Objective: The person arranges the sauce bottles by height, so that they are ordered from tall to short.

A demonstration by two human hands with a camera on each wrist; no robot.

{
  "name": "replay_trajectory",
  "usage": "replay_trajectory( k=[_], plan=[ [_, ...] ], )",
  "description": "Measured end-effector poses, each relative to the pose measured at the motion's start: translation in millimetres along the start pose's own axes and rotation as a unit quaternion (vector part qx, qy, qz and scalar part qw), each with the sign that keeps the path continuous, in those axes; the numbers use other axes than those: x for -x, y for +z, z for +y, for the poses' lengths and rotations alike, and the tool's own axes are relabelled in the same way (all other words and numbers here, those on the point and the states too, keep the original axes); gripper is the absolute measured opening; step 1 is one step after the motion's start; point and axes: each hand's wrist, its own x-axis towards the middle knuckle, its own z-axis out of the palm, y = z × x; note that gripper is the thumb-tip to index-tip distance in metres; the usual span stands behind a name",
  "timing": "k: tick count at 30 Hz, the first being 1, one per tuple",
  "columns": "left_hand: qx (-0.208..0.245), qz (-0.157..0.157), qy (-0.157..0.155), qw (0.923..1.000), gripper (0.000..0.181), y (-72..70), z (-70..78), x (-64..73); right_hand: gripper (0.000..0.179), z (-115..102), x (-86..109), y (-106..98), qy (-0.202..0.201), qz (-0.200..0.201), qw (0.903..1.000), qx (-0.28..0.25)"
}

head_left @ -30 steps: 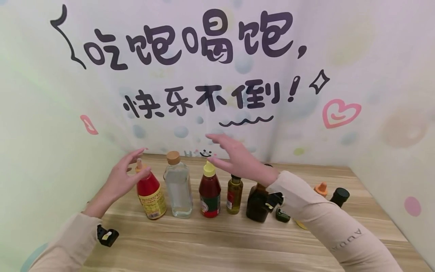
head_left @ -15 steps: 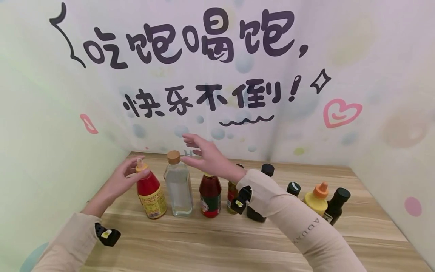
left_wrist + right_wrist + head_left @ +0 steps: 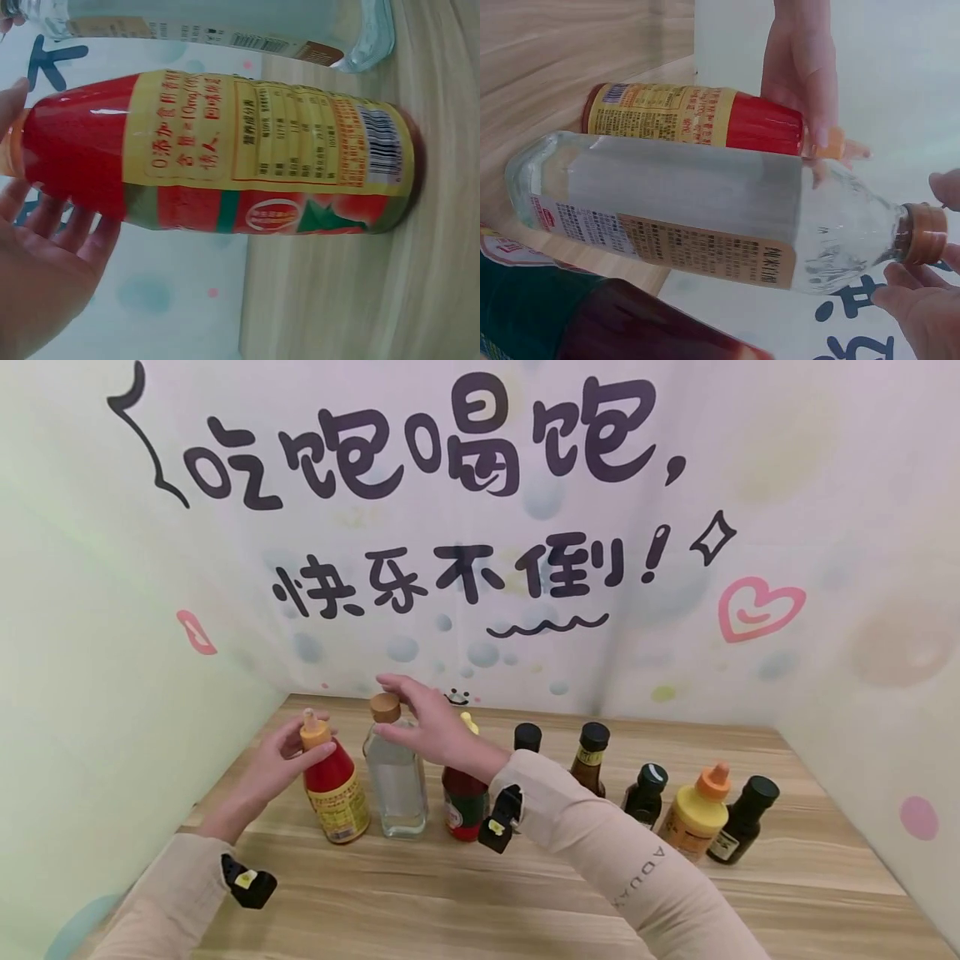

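At the left end of a row of bottles stands a red ketchup bottle [image 3: 337, 806] with a yellow label and orange nozzle cap. My left hand [image 3: 272, 766] holds it around the neck, thumb in front and fingers behind. Beside it is a clear glass bottle [image 3: 397, 781] with a brown cap [image 3: 928, 234]. Around that cap my right hand [image 3: 433, 727] is spread, thumb on the near side and fingers on the far side. In the right wrist view the thumb stands slightly off the cap, while the fingers are close beneath it; whether they touch is unclear.
A red sauce bottle [image 3: 461, 810] with a yellow cap stands partly behind my right forearm. Farther right are a black-capped bottle [image 3: 527, 737], a brown bottle [image 3: 588, 767], a small dark bottle [image 3: 643, 797], a yellow squeeze bottle [image 3: 692, 818] and another dark bottle [image 3: 744, 822]. A printed curtain [image 3: 480, 635] hangs behind the table [image 3: 390, 902].
My right hand has moved left and down, from above the yellow-capped bottle to the clear bottle's cap. My left hand has closed in on the ketchup bottle's neck. The bottles have not moved.
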Motion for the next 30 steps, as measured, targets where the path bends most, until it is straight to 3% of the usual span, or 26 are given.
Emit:
replay_trajectory(
  k=[5,6,9,20,30],
  plan=[
    [0.022,-0.002,0.003,0.9998,0.052,1.9,-6.0,-1.2,0.048,5.1,0.8,5.7,0.008,0.018,0.9998,0.003],
    [-0.001,0.008,-0.013,0.9999,0.051,5.7,15.9,6.8,0.046,6.1,1.3,7.1,0.01,0.021,0.9997,0.005],
    [0.006,0.012,-0.017,0.9998,0.048,6.9,16.8,7.0,0.042,8.9,2.3,11.0,0.007,0.033,0.9994,0.005],
    [0.052,0.021,-0.025,0.9981,0.047,8.0,8.6,6.6,0.041,12.8,1.6,15.9,-0.013,0.052,0.9986,-0.004],
    [0.038,0.026,-0.037,0.9982,0.047,9.5,6.2,7.0,0.041,13.4,1.7,17.3,0.005,0.056,0.9984,0.005]
  ],
)
